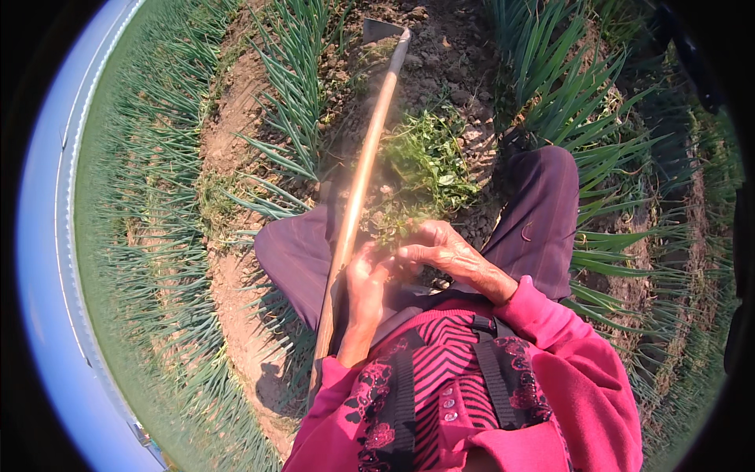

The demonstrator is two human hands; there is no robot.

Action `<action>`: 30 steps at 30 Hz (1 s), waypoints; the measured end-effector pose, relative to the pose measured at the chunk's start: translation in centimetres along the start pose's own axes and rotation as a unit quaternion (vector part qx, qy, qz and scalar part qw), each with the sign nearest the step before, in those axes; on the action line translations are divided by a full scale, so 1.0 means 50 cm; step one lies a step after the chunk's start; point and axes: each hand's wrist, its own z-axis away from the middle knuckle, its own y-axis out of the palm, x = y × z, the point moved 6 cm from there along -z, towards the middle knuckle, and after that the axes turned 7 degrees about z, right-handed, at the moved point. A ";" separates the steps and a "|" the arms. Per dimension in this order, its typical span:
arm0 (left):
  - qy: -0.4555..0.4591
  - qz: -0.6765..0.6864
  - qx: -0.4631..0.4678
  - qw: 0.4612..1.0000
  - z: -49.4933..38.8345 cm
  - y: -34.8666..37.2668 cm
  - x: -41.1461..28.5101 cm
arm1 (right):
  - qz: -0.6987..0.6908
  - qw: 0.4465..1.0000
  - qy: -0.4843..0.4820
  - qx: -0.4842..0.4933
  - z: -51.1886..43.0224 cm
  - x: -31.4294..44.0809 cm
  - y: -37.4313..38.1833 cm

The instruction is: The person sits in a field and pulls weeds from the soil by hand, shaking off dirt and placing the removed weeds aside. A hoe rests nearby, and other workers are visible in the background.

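My left hand (367,277) and my right hand (439,248) are close together above my lap, with their fingertips nearly meeting. Between and just beyond the fingers is a small leafy weed sprig (392,227); which hand grips it is not plain. A hoe's wooden handle (368,150) slants past my left hand and leans over my left thigh. The hoe's metal blade (380,30) lies on the soil at the far end. A loose heap of green weeds (439,159) sits on the ground between my knees, right of the handle.
Rows of green onion plants (289,88) rise on the left, and more onion plants (548,82) stand close by my right knee. Dry, crumbly soil (236,124) runs between the rows. Some weeds (221,200) lie on the left furrow's edge.
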 end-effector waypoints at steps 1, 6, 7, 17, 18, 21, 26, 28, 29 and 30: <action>0.012 0.001 0.004 1.000 -0.001 0.000 -0.005 | 0.013 1.000 0.001 0.005 0.007 0.006 0.004; 0.037 0.089 -0.011 0.995 0.002 -0.002 0.000 | 0.304 0.912 -0.275 0.005 0.027 0.036 0.021; 0.026 0.099 -0.027 0.994 -0.005 -0.011 0.010 | 0.338 0.908 -0.243 0.046 0.028 0.016 0.013; 0.081 -0.018 -0.061 0.995 -0.045 -0.037 -0.014 | 0.394 0.896 -0.204 -0.020 0.001 0.068 -0.084; 0.059 -0.036 -0.059 0.996 -0.045 -0.026 -0.009 | 0.426 0.885 -0.183 -0.031 -0.010 0.063 -0.111; 0.018 -0.048 -0.034 0.998 -0.049 0.002 0.014 | 0.522 0.843 -0.128 -0.037 -0.067 0.025 -0.180; -0.020 -0.083 -0.034 0.996 -0.074 0.011 0.045 | 0.689 0.721 0.026 0.067 -0.147 0.073 -0.243; -0.038 -0.098 -0.030 0.994 -0.094 0.025 0.049 | 0.642 0.766 -0.006 0.025 -0.195 0.065 -0.301; -0.046 -0.109 -0.029 0.993 -0.103 0.032 0.051 | 0.626 0.780 0.009 0.029 -0.212 0.053 -0.326; -0.051 -0.117 -0.033 0.991 -0.111 0.034 0.054 | 0.632 0.775 0.005 0.006 -0.220 0.061 -0.338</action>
